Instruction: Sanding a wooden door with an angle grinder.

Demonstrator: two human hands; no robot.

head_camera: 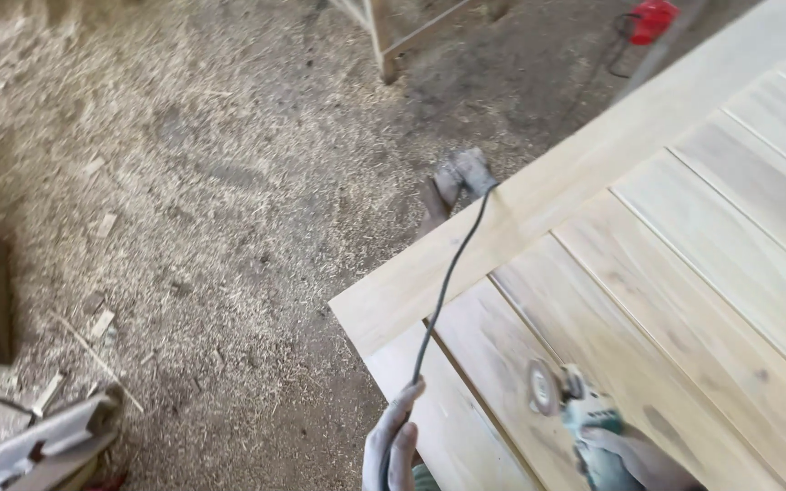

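**Grinder poised over the panelled door, cord held clear**

The right hand [634, 459] is wrapped around the body of a green angle grinder [584, 423], fingers clenched on it, its sanding disc [543, 388] tilted and close above a pale plank of a wooden door [684, 245] lying flat as the work surface. The left hand [393, 450], dusted grey, has its fingers closed on the dark power cord [448, 282], which runs up across the door's frame rail to a dusty plug or connector [466, 173] at the edge.

By the look of it, the step in hand is sanding the panels; the next pass seems to call for a flat, steady disc and the cord kept off the grooves.

The door is bare, light timber: long flat boards parted by narrow grooves, framed by a wider rail, with faint darker streaks in the grain. The floor [184, 182] below is thickly strewn with coarse shavings and offcuts. A red tool [652, 20] lies far off
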